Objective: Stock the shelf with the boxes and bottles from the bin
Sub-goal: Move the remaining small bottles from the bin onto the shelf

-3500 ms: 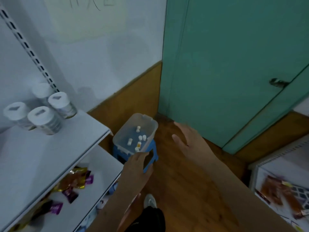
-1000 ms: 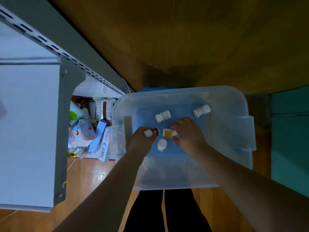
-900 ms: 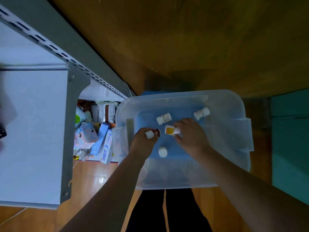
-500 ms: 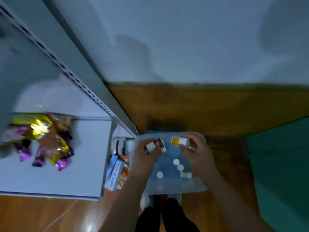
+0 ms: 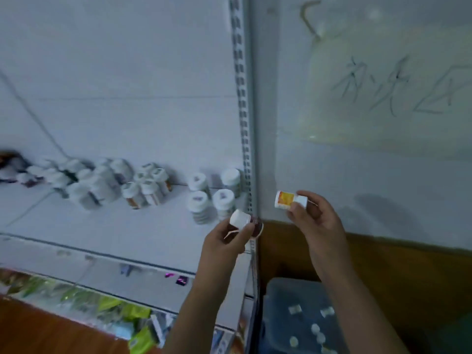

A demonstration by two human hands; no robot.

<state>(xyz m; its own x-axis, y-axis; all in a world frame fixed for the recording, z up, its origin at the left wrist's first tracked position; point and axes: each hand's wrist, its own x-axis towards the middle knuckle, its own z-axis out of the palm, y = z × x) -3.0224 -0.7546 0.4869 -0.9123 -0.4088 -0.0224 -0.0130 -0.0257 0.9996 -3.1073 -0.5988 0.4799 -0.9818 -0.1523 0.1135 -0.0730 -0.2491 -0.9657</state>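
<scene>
Two bottles are now up at shelf height, out of the bin (image 5: pixel 301 315) where both hands were half a second ago. Left hand (image 5: pixel 229 241) grip is clenched on the dark bottle (image 5: pixel 245 222), white cap, over the shelf (image 5: pixel 115 231) edge. Right hand (image 5: pixel 314 218) grips the orange-labelled bottle (image 5: pixel 290 199) sideways. Label text too blurred to read; the handwritten wall sheet (image 5: pixel 393 88) is also illegible.

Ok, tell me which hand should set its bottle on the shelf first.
Left. The left hand holds its dark bottle over the shelf; the right hand holds the orange-labelled bottle beyond the shelf upright.
</scene>
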